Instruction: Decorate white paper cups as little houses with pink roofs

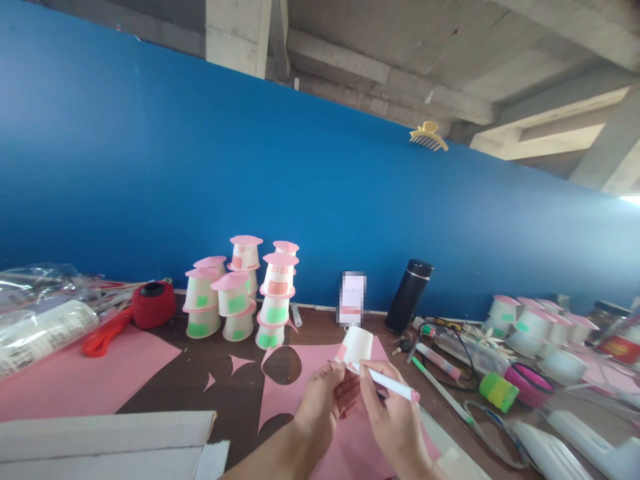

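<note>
My left hand (pixel 323 399) is closed around a white paper cup (pixel 357 343) held upside down, with a small pink patch on its side. My right hand (pixel 391 412) pinches a white pen with a pink end (pixel 390 383), its tip touching the cup near the patch. Both hands hover over a pink paper sheet (pixel 320 373) with round holes cut out of it. Behind it stand stacks of finished white cups (pixel 240 293) with pink lids and green or pink patches.
A black flask (pixel 409 295) stands by the blue wall. More cups (pixel 530 327), pens, cables and tape rolls (pixel 527 385) crowd the right. A red yarn ball (pixel 153 303), plastic bags and another pink sheet lie left. A white cardboard box (pixel 105 440) sits near the front edge.
</note>
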`<action>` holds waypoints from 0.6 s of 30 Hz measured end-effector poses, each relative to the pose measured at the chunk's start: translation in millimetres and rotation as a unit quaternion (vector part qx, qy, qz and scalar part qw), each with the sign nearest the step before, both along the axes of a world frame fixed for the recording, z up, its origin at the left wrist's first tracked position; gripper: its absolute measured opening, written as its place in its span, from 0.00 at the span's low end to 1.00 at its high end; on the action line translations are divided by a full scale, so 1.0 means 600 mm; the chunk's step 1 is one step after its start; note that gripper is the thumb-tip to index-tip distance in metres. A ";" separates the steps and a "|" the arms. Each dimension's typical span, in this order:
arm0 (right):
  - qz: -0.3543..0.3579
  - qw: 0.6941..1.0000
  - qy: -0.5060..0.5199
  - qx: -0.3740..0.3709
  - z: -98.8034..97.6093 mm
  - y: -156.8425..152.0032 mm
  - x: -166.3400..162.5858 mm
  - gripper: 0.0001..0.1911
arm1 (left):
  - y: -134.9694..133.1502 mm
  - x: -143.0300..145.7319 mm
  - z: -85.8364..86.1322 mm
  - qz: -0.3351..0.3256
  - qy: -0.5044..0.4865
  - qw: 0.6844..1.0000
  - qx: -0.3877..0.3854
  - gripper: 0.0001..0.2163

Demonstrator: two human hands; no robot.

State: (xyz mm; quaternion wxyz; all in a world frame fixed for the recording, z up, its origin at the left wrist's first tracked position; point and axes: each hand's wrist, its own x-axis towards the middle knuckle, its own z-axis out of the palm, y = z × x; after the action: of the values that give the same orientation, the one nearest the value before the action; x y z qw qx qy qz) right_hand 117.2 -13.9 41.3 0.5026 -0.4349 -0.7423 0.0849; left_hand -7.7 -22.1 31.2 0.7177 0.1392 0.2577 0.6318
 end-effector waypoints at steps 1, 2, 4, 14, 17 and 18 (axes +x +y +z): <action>-0.001 1.000 -0.001 0.000 0.000 0.000 0.000 0.09 | 0.000 0.000 -0.001 0.001 -0.002 1.000 -0.002 0.05; -0.001 1.000 -0.002 -0.001 0.000 0.000 0.000 0.09 | 0.001 0.000 -0.002 0.002 -0.004 1.000 -0.005 0.05; 0.000 1.000 -0.001 -0.006 -0.001 0.000 0.000 0.09 | 0.002 0.000 -0.003 0.001 -0.011 1.000 -0.015 0.05; 0.014 1.000 0.011 -0.025 -0.010 0.002 0.006 0.09 | 0.006 -0.001 -0.007 0.023 -0.045 0.999 -0.017 0.04; 0.019 0.999 0.012 -0.027 -0.008 0.003 0.005 0.09 | 0.006 0.000 -0.008 0.022 -0.043 0.999 -0.024 0.04; 0.020 0.999 0.015 -0.028 -0.008 0.002 0.004 0.09 | 0.006 0.000 -0.008 0.022 -0.043 0.998 -0.026 0.04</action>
State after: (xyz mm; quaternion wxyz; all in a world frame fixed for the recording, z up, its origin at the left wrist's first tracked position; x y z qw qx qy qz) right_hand 119.7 -12.4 36.5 0.4993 -0.4321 -0.7410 0.1222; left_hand -7.9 -18.4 26.7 0.7176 0.0874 0.2455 0.6459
